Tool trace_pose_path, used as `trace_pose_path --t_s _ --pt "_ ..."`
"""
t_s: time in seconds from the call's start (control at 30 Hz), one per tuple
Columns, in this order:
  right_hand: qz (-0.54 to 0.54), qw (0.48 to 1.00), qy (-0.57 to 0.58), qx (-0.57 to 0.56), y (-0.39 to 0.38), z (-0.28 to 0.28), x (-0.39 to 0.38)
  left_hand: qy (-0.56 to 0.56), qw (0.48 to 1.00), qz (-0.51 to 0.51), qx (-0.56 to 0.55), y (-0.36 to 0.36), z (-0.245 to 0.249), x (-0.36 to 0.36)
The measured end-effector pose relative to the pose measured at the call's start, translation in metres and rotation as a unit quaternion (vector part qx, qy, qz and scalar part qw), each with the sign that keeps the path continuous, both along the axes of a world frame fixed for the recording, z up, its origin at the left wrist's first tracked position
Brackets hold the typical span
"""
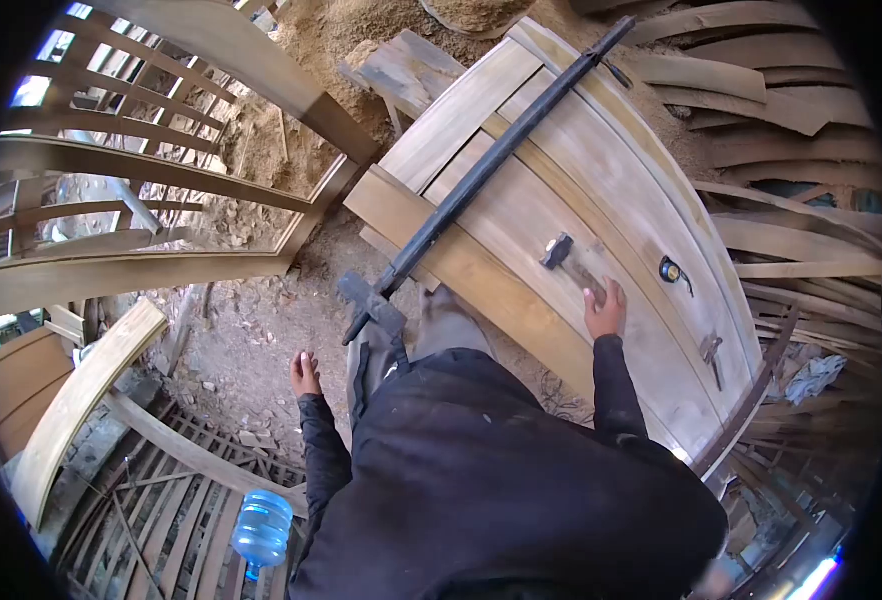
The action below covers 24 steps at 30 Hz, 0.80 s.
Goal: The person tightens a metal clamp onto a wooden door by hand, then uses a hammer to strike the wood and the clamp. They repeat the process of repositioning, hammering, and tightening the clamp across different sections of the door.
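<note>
My right hand [606, 310] is over a wooden panel [531, 205], fingers apart, near the handle end of a hammer [558, 251]. Whether a fingertip touches the handle I cannot make out. The hammer lies flat on the boards. My left hand [306, 374] hangs beside my body above the ground, fingers loosely bent, holding nothing. A long dark bar clamp [491, 160] lies across the panel; its jaw end [371, 302] sticks out past the near edge, close to my legs. A tape measure [671, 270] and a small metal tool [711, 358] rest on the panel's right part.
Wooden frames with slats [151, 190] stand at the left. Curved planks [771, 110] are piled along the right. A pale board [86, 410] leans at lower left, near a blue water bottle [262, 530]. Sawdust [351, 30] is heaped at the back.
</note>
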State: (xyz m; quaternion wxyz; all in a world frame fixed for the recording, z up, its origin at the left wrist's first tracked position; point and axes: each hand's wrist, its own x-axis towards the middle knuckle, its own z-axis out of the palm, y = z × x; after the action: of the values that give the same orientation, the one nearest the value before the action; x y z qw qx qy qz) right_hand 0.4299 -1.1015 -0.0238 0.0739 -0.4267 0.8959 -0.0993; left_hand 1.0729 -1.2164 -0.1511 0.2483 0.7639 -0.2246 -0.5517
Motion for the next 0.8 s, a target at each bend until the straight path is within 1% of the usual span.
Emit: trace_pose_path --t_s 0.03,0.1,0.17,0.23,0.27,0.3,0.33,0.37,0.4,0.43,0.47,0.5,0.53,0.6,0.7,0.8 --pt "-0.019 0.999 -0.019 -0.023 -0.001 -0.003 0.013 0.003 1.000 -0.001 0.022 0.015 -0.005 0.016" --pt "0.006 0.997 -0.002 -0.076 -0.006 -0.004 0.054 0.013 0.998 -0.004 0.063 0.046 -0.019 0.052" --pt "0.032 0.992 0.014 -0.123 -0.010 -0.011 0.099 0.016 0.994 0.033 0.105 0.080 -0.025 0.082" --pt "0.033 0.988 -0.038 -0.149 -0.013 -0.007 0.156 0.066 0.990 0.048 0.114 0.115 -0.043 0.125" --pt "0.032 0.984 -0.064 -0.162 -0.010 -0.005 0.181 0.080 0.991 0.050 0.092 0.134 -0.060 0.149" --pt "0.033 0.985 -0.061 -0.160 -0.003 -0.006 0.204 0.095 0.992 0.053 0.070 0.152 -0.075 0.172" --pt "0.029 0.985 -0.062 -0.158 0.004 -0.009 0.230 0.135 0.989 0.022 0.051 0.168 -0.104 0.210" --pt "0.019 0.985 -0.065 -0.158 0.014 -0.009 0.263 0.175 0.984 -0.008 0.031 0.174 -0.112 0.235" --pt "-0.001 0.985 -0.056 -0.161 0.023 0.000 0.295 0.077 0.996 -0.035 0.001 0.185 -0.117 0.254" --pt "-0.033 0.981 -0.077 -0.176 0.036 -0.005 0.322 -0.034 0.997 -0.062 -0.018 0.189 -0.108 0.263" --pt "-0.059 0.975 -0.099 -0.190 0.054 -0.013 0.348 -0.145 0.986 -0.083 -0.025 0.193 -0.100 0.273" --pt "-0.086 0.967 -0.123 -0.204 0.070 -0.018 0.373 -0.074 0.993 -0.079 0.035 0.188 -0.094 0.316" --pt "-0.080 0.969 -0.115 -0.205 0.083 -0.016 0.393 -0.004 0.992 -0.079 0.097 0.179 -0.081 0.354" --pt "-0.071 0.971 -0.099 -0.204 0.099 -0.012 0.429 -0.003 0.990 -0.065 0.126 0.162 -0.060 0.394" --pt "-0.124 0.960 -0.139 -0.208 0.101 -0.006 0.457 -0.005 0.990 -0.058 0.131 0.118 -0.044 0.422" --pt "-0.197 0.942 -0.171 -0.213 0.088 -0.030 0.461 0.005 0.990 -0.071 0.118 0.066 -0.059 0.426"
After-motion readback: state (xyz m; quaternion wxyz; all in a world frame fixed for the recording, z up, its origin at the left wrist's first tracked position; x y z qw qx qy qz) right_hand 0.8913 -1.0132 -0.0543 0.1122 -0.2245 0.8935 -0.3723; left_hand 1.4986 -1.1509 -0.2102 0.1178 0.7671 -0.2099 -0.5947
